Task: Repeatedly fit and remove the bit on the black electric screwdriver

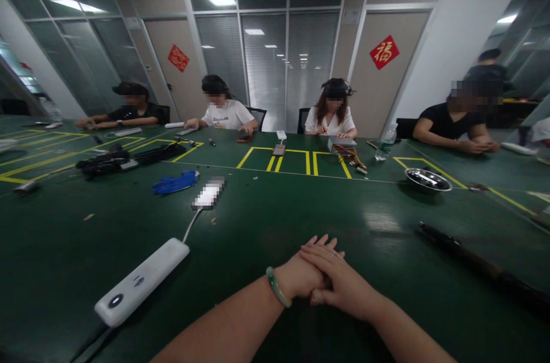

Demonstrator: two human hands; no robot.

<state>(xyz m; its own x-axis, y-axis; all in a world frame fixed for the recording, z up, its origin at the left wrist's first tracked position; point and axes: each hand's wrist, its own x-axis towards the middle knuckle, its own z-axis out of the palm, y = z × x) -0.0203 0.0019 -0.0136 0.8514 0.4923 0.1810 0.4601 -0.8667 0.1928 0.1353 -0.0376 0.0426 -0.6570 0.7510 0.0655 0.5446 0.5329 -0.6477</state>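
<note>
My left hand [299, 276] rests flat on the green table [266, 220] near its front edge, with a green bangle [277, 287] on the wrist. My right hand [341, 281] lies on top of it, fingers stretched out across the left hand's back. Neither hand holds anything. The left fingertips show just past the right fingers. Nearest to them on the left is a white power bank [141, 281], whose cable runs to a phone [209, 193] further back.
Blue gloves [176, 182] lie left of the phone. A metal bowl [427, 180] sits at the right, and a long dark rod [472, 260] lies nearer me. A water bottle [387, 142] and black gear [124, 160] stand farther off. Several other people sit along the far side.
</note>
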